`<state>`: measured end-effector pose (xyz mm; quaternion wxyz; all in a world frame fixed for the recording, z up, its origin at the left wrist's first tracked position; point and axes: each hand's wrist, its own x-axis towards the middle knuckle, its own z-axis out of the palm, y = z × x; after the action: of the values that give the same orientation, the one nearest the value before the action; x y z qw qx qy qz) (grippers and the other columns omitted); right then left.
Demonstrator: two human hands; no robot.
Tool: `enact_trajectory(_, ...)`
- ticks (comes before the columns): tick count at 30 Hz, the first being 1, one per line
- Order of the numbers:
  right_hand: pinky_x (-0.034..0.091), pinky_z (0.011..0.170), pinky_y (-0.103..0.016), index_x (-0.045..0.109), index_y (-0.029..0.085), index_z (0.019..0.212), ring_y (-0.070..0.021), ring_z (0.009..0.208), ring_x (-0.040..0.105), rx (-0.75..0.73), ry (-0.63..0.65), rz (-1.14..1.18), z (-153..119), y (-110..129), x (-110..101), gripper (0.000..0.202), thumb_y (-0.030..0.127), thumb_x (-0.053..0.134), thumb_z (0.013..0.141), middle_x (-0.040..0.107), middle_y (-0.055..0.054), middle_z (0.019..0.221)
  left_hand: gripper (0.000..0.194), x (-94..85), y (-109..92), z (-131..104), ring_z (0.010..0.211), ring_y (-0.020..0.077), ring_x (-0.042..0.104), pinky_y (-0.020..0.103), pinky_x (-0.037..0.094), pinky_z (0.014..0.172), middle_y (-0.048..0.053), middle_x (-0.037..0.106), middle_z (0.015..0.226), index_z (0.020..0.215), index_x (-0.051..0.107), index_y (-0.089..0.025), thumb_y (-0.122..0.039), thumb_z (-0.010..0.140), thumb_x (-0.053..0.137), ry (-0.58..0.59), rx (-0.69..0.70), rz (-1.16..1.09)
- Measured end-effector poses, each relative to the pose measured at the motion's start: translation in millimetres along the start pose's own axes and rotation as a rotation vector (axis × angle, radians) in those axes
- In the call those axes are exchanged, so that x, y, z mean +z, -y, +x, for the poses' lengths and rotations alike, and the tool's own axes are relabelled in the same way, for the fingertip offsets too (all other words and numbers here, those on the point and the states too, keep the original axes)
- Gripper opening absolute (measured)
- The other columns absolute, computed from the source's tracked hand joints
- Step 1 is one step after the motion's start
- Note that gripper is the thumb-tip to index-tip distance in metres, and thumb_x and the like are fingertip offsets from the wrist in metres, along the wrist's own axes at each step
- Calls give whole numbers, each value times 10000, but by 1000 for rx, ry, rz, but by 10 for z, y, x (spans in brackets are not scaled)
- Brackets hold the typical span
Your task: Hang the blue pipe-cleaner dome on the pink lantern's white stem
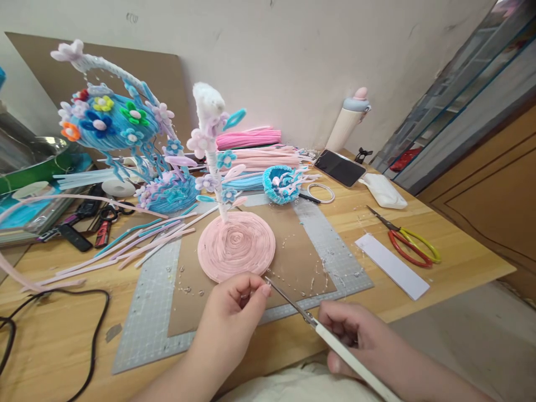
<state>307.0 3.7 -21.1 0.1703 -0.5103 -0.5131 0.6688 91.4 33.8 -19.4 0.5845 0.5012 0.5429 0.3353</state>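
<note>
My left hand (pixel 234 310) is in a pinch in front of the pink disc; a tiny shiny thing shows at the fingertips, too small to name. My right hand (pixel 355 335) grips white-handled scissors (pixel 293 303), their slim metal tip close to the left thumb. The disc (pixel 237 245) is a flat coil of pink pipe cleaner on brown cardboard (pixel 196 304). From it rises a white wrapped stem (pixel 214 167) with a fuzzy white top, pastel flowers and leaves. Thin beaded strands (pixel 314 279) and small clear beads lie scattered on the cardboard.
Under the cardboard is a grey cutting mat (pixel 142 329). A blue flowered piece (pixel 113 120) stands at left, near loose pipe cleaners (pixel 142 243) and a black cable (pixel 103 329). Red-and-yellow-handled scissors (pixel 406 240), white card (pixel 391 265), a phone (pixel 339 167) and a bottle (pixel 349 120) are at right.
</note>
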Motion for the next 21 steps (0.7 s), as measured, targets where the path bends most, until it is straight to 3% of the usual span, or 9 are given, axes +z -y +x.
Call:
enact_trajectory(4, 296, 467, -189, 444, 196, 687, -67, 508, 405, 42, -35, 24, 9, -30, -25, 244, 269, 677, 697, 489, 75, 603, 266, 4, 8, 9, 488, 76, 250, 205, 213, 462, -78, 326, 520, 680, 568, -170, -412, 790, 558, -5, 0, -16)
enact_trajectory(7, 312, 407, -204, 437, 223, 732, -73, 419, 396, 45, -219, -56, 55, -24, -162, 281, 424, 631, 756, 452, 84, 594, 272, -6, 0, 17, 521, 86, 328, 201, 268, 493, -53, 411, 546, 718, 627, -163, -426, 775, 587, -15, 50, -26)
enact_trajectory(10, 370, 512, -244, 540, 224, 755, -135, 560, 530, -45, -524, -446, 148, 29, -401, 245, 448, 639, 757, 576, 26, 665, 238, -23, -16, 13, 623, 118, 467, 214, 369, 592, 0, 567, 653, 749, 688, -173, -406, 745, 636, -32, 93, -47)
enact_trajectory(13, 362, 560, -282, 645, 235, 861, -213, 699, 602, -37, -761, -898, 285, 82, -655, 229, 443, 568, 803, 680, -44, 802, 214, -35, -23, -10, 629, 127, 509, 220, 400, 614, 4, 600, 654, 774, 699, -195, -400, 752, 642, 2, 95, -89)
enact_trajectory(17, 422, 666, -335, 692, 208, 957, -284, 884, 640, -56, -752, -1112, 452, 150, -808, 280, 403, 528, 842, 701, -114, 996, 203, -36, -20, -46, 582, 107, 449, 199, 360, 557, -9, 584, 639, 759, 679, -203, -398, 778, 627, 53, 138, -143)
enact_trajectory(19, 442, 765, -381, 705, 197, 962, -304, 975, 625, -154, -783, -1085, 475, 232, -724, 268, 371, 534, 853, 691, -127, 1057, 201, -32, -22, -58, 620, 113, 456, 200, 361, 577, 0, 600, 683, 753, 677, -204, -395, 784, 625, 62, 153, -166)
enact_trajectory(21, 434, 865, -406, 705, 198, 994, -292, 1048, 596, -366, -800, -937, 448, 357, -513, 245, 334, 552, 859, 677, -117, 1103, 196, -33, -27, -71, 626, 110, 442, 199, 351, 584, -5, 587, 681, 763, 678, -205, -390, 796, 619, 82, 162, -190)
